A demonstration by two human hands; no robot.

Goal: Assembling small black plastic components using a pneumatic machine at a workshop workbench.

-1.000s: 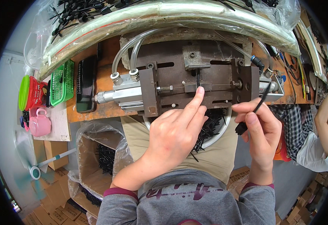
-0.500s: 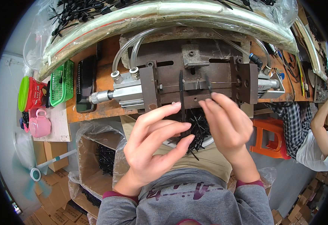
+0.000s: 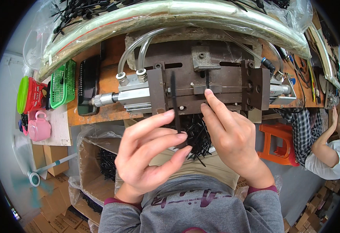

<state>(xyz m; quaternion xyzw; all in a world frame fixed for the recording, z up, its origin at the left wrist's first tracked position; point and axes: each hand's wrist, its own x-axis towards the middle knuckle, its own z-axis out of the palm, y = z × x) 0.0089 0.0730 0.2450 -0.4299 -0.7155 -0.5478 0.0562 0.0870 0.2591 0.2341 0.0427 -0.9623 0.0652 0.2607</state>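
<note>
My left hand (image 3: 148, 149) holds a thin black brush-like stick (image 3: 173, 91) upright between thumb and fingers, left of the fixture's middle. With its index finger stretched out, my right hand (image 3: 230, 139) touches the lower end of a short black piece (image 3: 207, 77). That piece lies in the small metal block (image 3: 199, 89) at the centre of the brown metal fixture (image 3: 185, 105). Its tip points at the upper clamp block (image 3: 205, 58). The right hand's lower fingers are partly hidden. Many similar black pieces (image 3: 197, 136) lie heaped below the fixture, between my hands.
Silver cylinders (image 3: 133, 97) with clear hoses flank the fixture. A green basket (image 3: 63, 87), a black tray (image 3: 88, 87) and a pink cup (image 3: 39, 128) stand at left. A lined carton (image 3: 96, 155) holds black pieces. At right are an orange stool (image 3: 273, 143) and another person (image 3: 329, 155).
My right hand has brought its black piece into the centre block, and its index finger now rests there. My left hand has moved left with its stick.
</note>
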